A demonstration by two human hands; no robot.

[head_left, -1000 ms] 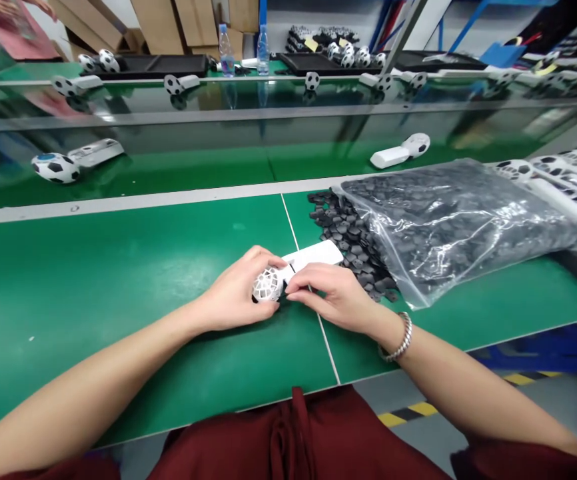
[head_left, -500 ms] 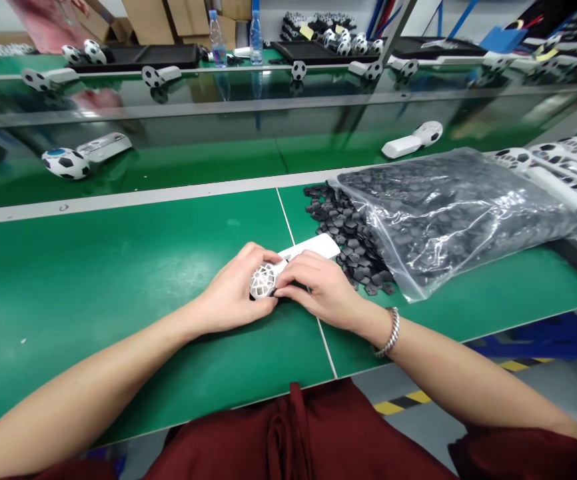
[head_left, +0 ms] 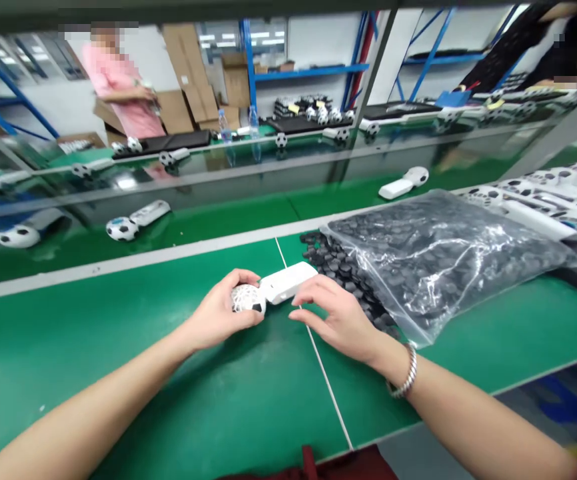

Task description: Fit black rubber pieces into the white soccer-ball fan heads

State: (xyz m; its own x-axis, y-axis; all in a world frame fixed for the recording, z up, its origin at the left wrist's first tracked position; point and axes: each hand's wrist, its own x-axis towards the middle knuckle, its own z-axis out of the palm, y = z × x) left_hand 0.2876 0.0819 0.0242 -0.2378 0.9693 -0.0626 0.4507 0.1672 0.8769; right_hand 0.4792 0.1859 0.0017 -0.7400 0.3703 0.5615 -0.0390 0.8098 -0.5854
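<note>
The left hand (head_left: 216,313) curls firmly around a white lattice ball (head_left: 246,299) fixed to a white plastic handle (head_left: 288,281) — the right hand (head_left: 336,320), spread open, sits just beside it, near loose black hexagonal pieces (head_left: 338,267).

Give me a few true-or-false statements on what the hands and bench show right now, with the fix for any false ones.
1. The left hand holds the white lattice ball. True.
2. The right hand grips the white handle. False: it is open beside the handle and appears not to touch it.
3. The silver bracelet is on the left wrist. False: it is on the right wrist.
4. All the black pieces are inside the clear plastic bag. False: loose black pieces lie outside it on the green bench.
5. A co-worker in pink stands in the background. True.
</note>
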